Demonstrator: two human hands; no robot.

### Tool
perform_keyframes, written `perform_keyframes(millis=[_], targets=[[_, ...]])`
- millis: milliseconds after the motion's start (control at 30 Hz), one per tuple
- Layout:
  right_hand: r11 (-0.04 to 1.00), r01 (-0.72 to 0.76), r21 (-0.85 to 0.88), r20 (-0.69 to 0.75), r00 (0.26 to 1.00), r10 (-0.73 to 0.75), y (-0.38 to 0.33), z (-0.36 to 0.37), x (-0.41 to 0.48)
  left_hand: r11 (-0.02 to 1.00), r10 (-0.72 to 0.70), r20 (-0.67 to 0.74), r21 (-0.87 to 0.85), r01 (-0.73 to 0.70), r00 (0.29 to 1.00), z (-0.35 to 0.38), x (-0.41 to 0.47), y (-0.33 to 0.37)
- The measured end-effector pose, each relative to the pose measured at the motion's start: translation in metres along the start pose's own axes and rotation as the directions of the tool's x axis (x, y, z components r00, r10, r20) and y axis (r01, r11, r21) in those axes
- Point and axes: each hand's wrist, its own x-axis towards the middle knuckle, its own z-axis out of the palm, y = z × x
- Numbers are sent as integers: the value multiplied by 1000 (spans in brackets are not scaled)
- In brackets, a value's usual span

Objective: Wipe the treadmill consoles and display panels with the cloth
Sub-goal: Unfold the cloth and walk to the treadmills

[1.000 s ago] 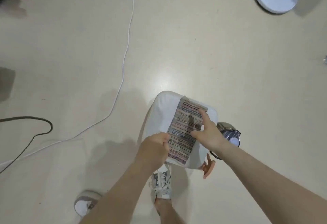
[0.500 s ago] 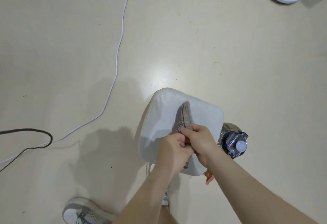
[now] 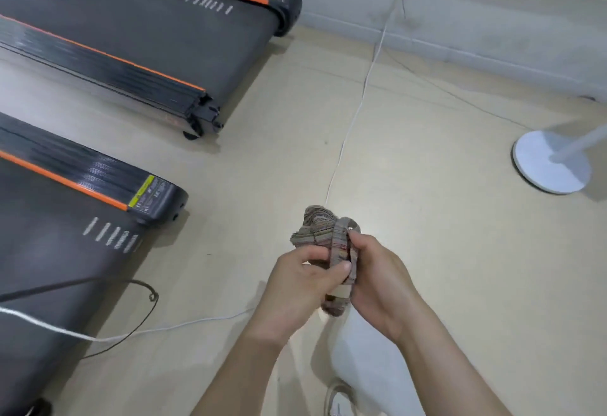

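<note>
- left hand (image 3: 302, 287) and right hand (image 3: 377, 281) both grip the bunched striped cloth (image 3: 323, 230) over the floor
- near treadmill (image 3: 49, 268) at cloth's 9 o'clock, far treadmill (image 3: 164, 31) at 11, fan base (image 3: 551, 166) at 2

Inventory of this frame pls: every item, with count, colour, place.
treadmills: two, black with orange stripes, floor at left
white cable: two visible runs, from the wall toward the cloth and across lower left
black cable: one, curled beside the near treadmill
round stand base: one, white, floor at right
stool: one, white, under the hands
cloth: one, multicolour striped, bunched
left hand: grips the cloth
right hand: grips the cloth
</note>
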Motion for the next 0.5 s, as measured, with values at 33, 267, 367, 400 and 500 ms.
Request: perform_keyframes(millis=[33,267,367,400,500], targets=[[1000,15,-22,33,999,-14,-9,22,-10,999,37,-22,8,-37,999,-13,-13,19],[922,275,-271,174,956,-234,-38,171,-78,951,248,-420,-68,-302,873,-138,-130,100],[958,263,-114,202,950,-236,-38,233,-100,853,179,-585,-307,-421,791,-196,-186,110],[973,219,-67,218,955,-200,-38,250,-106,801,133,-614,-396,-450,778,-212,-203,113],[992,121,-22,338,935,-107,-31,310,-129,817,49,-675,-396,-418,736,-265,-250,112]])
